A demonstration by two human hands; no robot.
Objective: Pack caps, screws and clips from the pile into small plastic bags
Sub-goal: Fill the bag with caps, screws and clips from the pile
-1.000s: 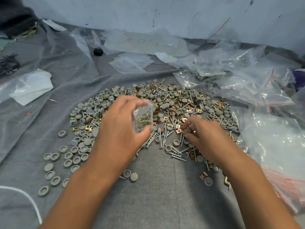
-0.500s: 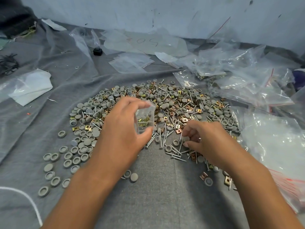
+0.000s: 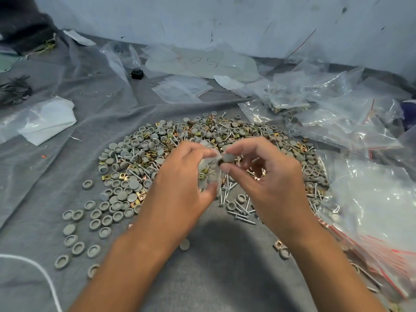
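— What have the fingers got hold of, from where you stand?

— The right hand (image 3: 270, 176) pinches a grey cap (image 3: 227, 158) between thumb and forefinger, right at the mouth of a small clear bag (image 3: 209, 174). The left hand (image 3: 180, 188) grips that bag, fingers curled over its top and thumb under its lower edge. Both are held up over the near middle of the pile (image 3: 202, 154).

— Anything in the bag?

— A few brass-coloured clips show through the plastic; more I cannot tell, it is blurred.

— And the pile?

— It lies on the grey cloth (image 3: 225, 278) covering the bench: grey caps thick on its left side, silver screws (image 3: 238, 212) fanned out just near the hands, brass clips (image 3: 144, 197) mixed all through. Loose caps (image 3: 74, 242) trail off to the near left.

— Around it?

— On the right, a heap of clear bags with red zip strips (image 3: 371, 210). Further off, filled bags (image 3: 288, 104) and flat empty ones (image 3: 182, 88) lie before the pale wall (image 3: 225, 23). Far left, a folded white sheet in plastic (image 3: 45, 120); a white cord (image 3: 40, 273) curves in at the near left corner.
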